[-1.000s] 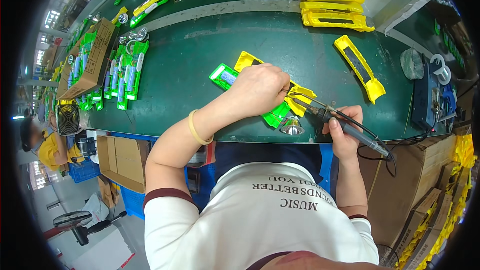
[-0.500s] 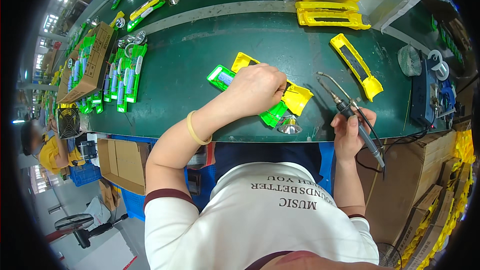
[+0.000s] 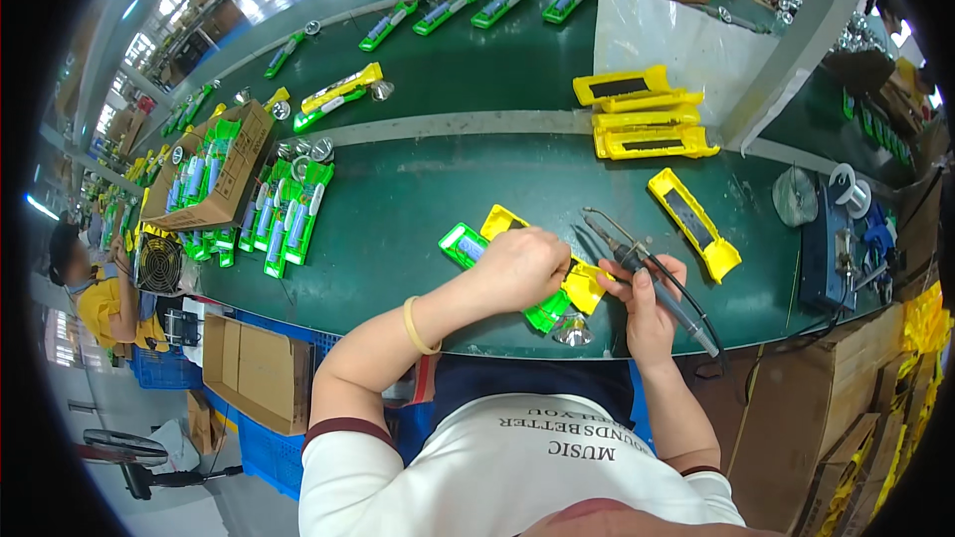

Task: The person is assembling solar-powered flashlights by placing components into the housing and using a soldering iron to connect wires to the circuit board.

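My left hand (image 3: 527, 268) is closed over a yellow plastic half-shell (image 3: 589, 288) and a green half-shell (image 3: 461, 244) holding a blue cylindrical battery. Its fingertips pinch together above the yellow shell; what lies between them is hidden. A shiny reflector cup (image 3: 572, 329) rests beside the green shell at the table's near edge. In my right hand (image 3: 649, 316) is a soldering iron (image 3: 671, 300) with a thin curved metal tube along it. The tip points up and away, apart from the shells. My right fingers come close to the yellow shell's right end.
Another yellow shell (image 3: 693, 224) lies to the right, with stacked yellow shells (image 3: 652, 144) behind it. A blue soldering station (image 3: 828, 259) and solder spool (image 3: 849, 191) stand far right. At left are a carton (image 3: 214, 194) of green shells and loose green units (image 3: 288, 219).
The view has tilted up, so the bench sits lower in it. My right hand has brought the soldering iron leftward, closer to the yellow shell. My left hand stays over the shells.
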